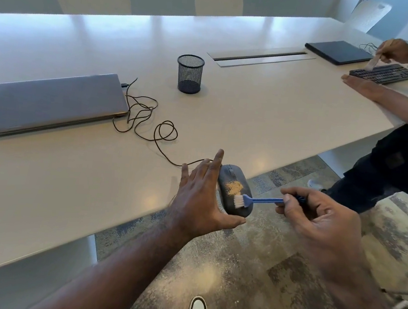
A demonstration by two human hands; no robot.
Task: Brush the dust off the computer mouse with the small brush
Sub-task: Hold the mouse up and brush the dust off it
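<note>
A dark grey wired computer mouse (233,177) is held at the table's near edge, jutting out past it over the floor. A patch of tan dust (233,187) lies on its back. My left hand (199,196) grips the mouse from the left side, thumb under its rear end, fingers stretched out along its flank. My right hand (317,216) pinches the blue handle of a small brush (258,200). The brush's white bristles rest on the mouse just below the dust patch.
The mouse's dark cable (148,121) loops across the white table (278,106) to a shut grey laptop (54,103). A black mesh pen cup (190,73) stands behind. At the far right another person brushes a black keyboard (385,74) beside a dark laptop (338,52).
</note>
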